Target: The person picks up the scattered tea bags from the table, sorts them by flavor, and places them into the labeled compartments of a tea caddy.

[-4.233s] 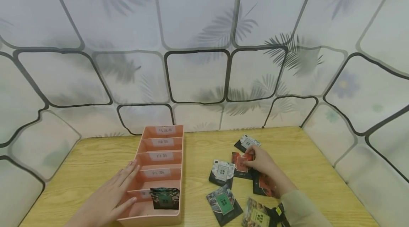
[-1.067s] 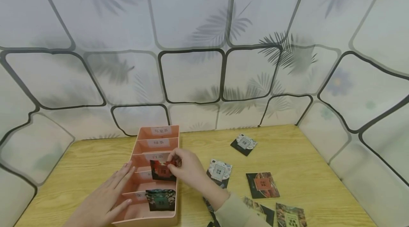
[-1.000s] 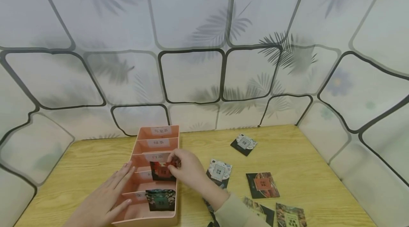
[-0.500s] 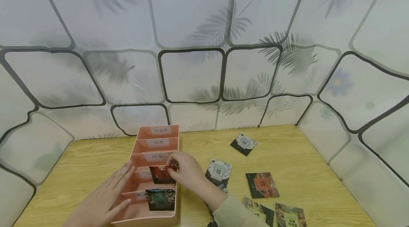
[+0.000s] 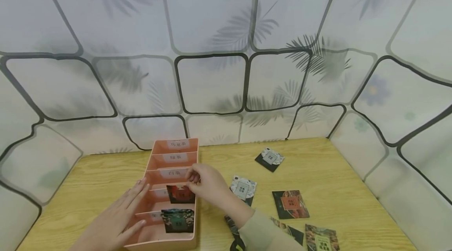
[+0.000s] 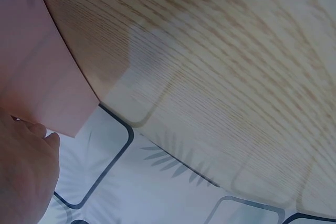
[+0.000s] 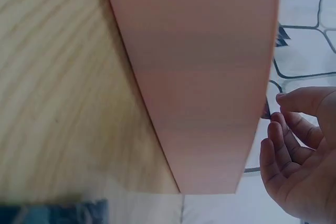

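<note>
A pink divided box [image 5: 159, 245] with paper labels stands on the table's left half. My left hand [image 5: 111, 219] lies along its left side, fingers extended; the left wrist view catches part of that hand [image 6: 26, 171] by the pink wall. A red and black tea sachet [image 5: 181, 195] stands upright in the second compartment from the front. Just above its top right corner is my right hand [image 5: 212, 188], thumb and index finger close together, nothing held between them. In the right wrist view the same hand [image 7: 302, 156] has loosely curled fingers. A green tea sachet [image 5: 177, 220] stands in the front compartment.
Right of the box, a white tea sachet [image 5: 243, 189] lies partly behind my right forearm. Another white one [image 5: 270, 159] lies farther back. A red sachet [image 5: 290, 204] and a yellow-labelled sachet [image 5: 322, 239] are at the right. Patterned cloth [image 5: 212, 78] rises behind the table.
My right hand took a red tea sachet from the table's right, carried it left and lowered it into the box. The fingers have now come off it and risen slightly. The left hand stayed.
</note>
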### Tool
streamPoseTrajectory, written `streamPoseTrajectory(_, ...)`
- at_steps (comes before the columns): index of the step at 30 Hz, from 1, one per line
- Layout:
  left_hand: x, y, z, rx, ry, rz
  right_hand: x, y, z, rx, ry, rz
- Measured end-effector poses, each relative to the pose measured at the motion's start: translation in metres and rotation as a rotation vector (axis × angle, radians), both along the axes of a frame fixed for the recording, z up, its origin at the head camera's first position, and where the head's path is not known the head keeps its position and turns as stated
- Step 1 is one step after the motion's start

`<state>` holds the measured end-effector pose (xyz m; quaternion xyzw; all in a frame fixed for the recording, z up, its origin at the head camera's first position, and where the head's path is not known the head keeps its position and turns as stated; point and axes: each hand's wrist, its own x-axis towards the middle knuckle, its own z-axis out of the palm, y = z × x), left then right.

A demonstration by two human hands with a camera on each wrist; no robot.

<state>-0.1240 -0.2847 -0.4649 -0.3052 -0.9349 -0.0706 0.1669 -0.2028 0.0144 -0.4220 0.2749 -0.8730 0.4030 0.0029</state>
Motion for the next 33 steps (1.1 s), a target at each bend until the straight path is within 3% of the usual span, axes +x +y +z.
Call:
streamPoseTrajectory(8,0.002,0.001,0.002,0.005,-0.043,0.021,-0.006,0.019,0.02,-0.003,0.041,-0.031)
streamPoseTrajectory(17,0.0,-0.002,0.0,0.007,-0.003,-0.006,-0.016,0.058,0.04,-0.029,0.056,-0.103)
streamPoseTrajectory(21,-0.001,-0.003,-0.001,0.007,0.017,-0.025,-0.021,0.079,0.044,-0.059,0.053,-0.154)
streamPoseTrajectory(29,0.0,0.001,0.0,-0.002,-0.011,0.012,-0.031,0.127,0.043,-0.081,0.045,-0.244)
streamPoseTrajectory(33,-0.001,0.0,-0.001,0.002,0.006,-0.003,-0.034,0.151,0.04,-0.078,0.042,-0.294)
